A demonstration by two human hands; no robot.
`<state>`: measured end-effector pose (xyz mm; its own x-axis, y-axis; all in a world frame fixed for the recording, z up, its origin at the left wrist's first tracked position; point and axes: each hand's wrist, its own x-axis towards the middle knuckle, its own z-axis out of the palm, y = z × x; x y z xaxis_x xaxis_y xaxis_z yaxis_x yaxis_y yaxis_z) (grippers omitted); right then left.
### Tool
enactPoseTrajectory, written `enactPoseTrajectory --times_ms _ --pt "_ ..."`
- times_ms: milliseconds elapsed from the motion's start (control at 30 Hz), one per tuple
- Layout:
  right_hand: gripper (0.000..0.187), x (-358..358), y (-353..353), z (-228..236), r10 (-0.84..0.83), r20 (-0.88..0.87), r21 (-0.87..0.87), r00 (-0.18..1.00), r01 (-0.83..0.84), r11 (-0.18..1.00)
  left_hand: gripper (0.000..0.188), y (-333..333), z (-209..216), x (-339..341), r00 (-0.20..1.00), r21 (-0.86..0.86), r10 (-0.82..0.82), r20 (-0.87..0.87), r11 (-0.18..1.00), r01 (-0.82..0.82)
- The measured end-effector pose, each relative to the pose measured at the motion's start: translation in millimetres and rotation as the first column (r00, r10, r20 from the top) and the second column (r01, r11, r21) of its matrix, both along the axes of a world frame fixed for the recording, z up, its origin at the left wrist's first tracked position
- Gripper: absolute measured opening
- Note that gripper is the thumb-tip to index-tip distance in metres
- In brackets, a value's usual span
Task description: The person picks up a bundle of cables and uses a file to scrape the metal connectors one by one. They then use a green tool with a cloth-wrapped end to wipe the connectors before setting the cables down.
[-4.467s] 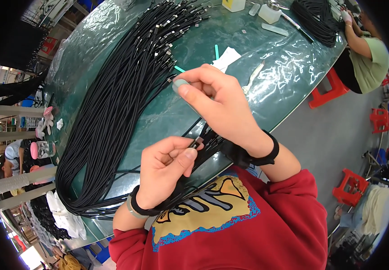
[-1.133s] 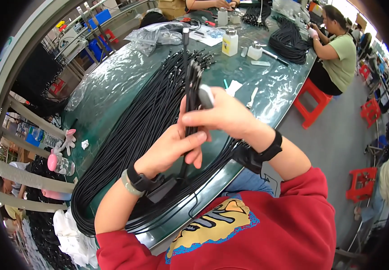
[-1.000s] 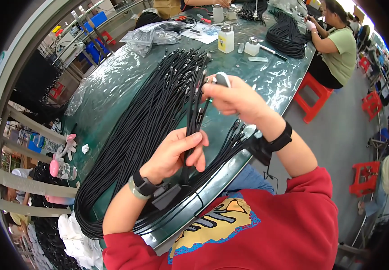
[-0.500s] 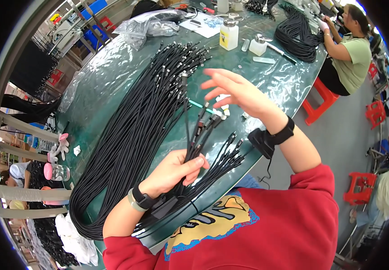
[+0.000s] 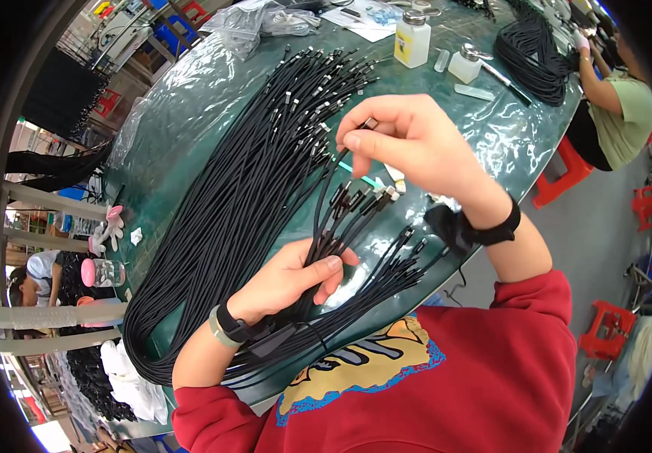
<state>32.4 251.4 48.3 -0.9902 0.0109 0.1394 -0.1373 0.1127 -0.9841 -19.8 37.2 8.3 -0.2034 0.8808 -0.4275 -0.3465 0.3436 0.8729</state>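
My left hand grips a small bunch of black cables that fan upward, metal plug tips at their ends. My right hand is raised above them and pinches the plug end of a single black cable from that bunch between thumb and forefinger. Under both hands a large bundle of black cables lies lengthwise across the green plastic-covered table. A second loose fan of cables lies near the table's front edge, below my right wrist.
Two small white bottles and paper sheets stand at the table's far side, beside another coil of black cables. A person in a green shirt works at the far right. Red stools stand on the floor. A pink cup sits at the left.
My right hand has gone from an open reach over the cables to pinching one cable's plug end and lifting it. My left hand keeps its hold on the bunch.
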Motion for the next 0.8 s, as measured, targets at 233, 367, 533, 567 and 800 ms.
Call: enactPoseTrajectory --times_ms 233,367,533,567,800 --pt "0.013 -7 4 19 0.156 0.092 0.247 0.983 -0.174 0.953 0.021 10 3 -2 0.991 -0.034 -0.123 -0.045 0.992 0.121" --pt "0.012 -9 -2 33 0.023 -0.043 0.658 0.999 0.011 0.753 0.021 11 2 -4 0.988 -0.068 -0.135 -0.071 0.989 0.13" --pt "0.01 -8 -20 15 0.239 -0.118 0.68 0.964 -0.097 0.727 0.02 9 -4 -5 0.994 0.042 -0.043 -0.1 0.998 0.047" --pt "0.009 -7 -24 12 0.347 -0.065 0.588 0.936 -0.245 0.771 0.02 9 -5 -4 0.994 0.089 -0.024 -0.107 0.995 0.034" --pt "0.006 -2 -15 18 -0.096 0.073 0.462 0.993 0.051 0.885 0.022 7 4 -7 0.985 -0.07 -0.116 -0.129 0.992 0.108"
